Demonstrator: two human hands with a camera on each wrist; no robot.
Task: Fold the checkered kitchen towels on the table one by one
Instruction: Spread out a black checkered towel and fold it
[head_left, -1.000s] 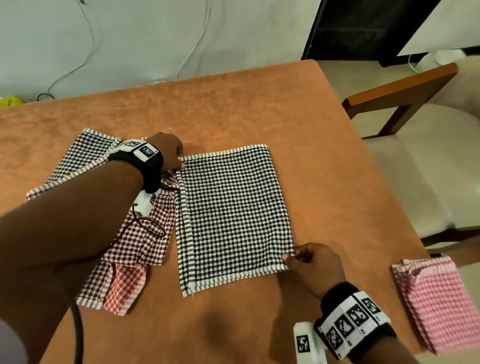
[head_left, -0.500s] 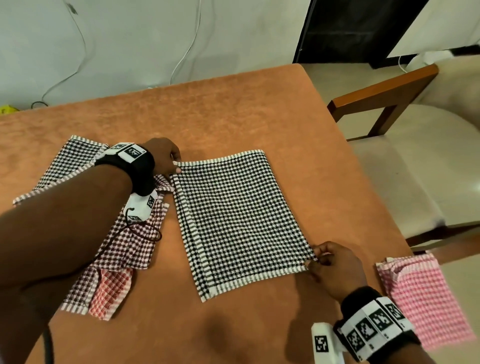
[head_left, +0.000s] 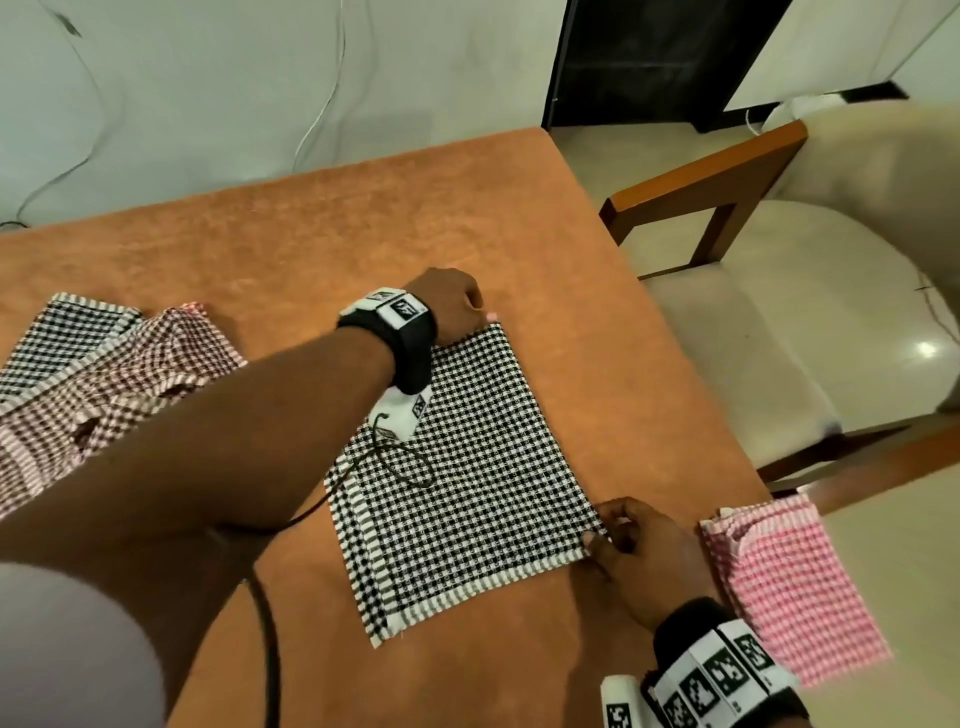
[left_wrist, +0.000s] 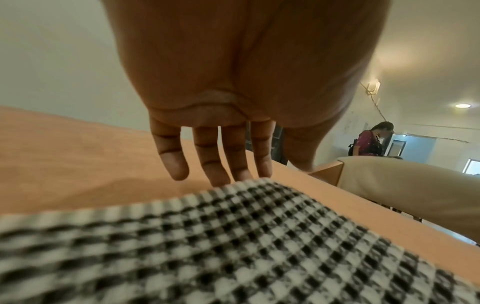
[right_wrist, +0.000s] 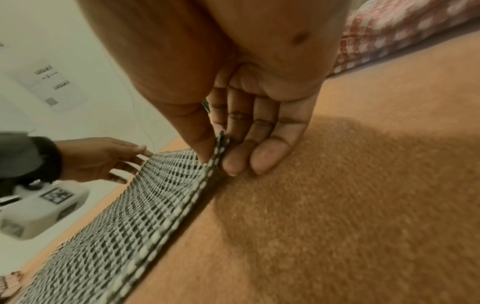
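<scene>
A folded black-and-white checkered towel (head_left: 483, 467) lies flat on the orange table (head_left: 363, 244). My left hand (head_left: 460, 312) reaches across it to its far right corner. In the left wrist view that hand's fingers (left_wrist: 207, 160) are straight, their tips at the towel (left_wrist: 233, 246) edge. My right hand (head_left: 608, 530) pinches the near right corner. The right wrist view shows the right hand (right_wrist: 221, 158) holding the striped hem of the towel (right_wrist: 155, 195) between thumb and fingers, slightly lifted. My left forearm hides the towel's far left part.
A loose pile of a black-and-white towel (head_left: 62, 338) and a red-brown checked towel (head_left: 130, 384) lies at the table's left. A folded pink checked towel (head_left: 789, 587) sits at the near right edge. A wooden chair (head_left: 727, 171) stands beside the table on the right.
My left hand has slid from the towel's far left corner to its far right corner. The right hand keeps its pinch on the near right corner, and the towel has shifted right.
</scene>
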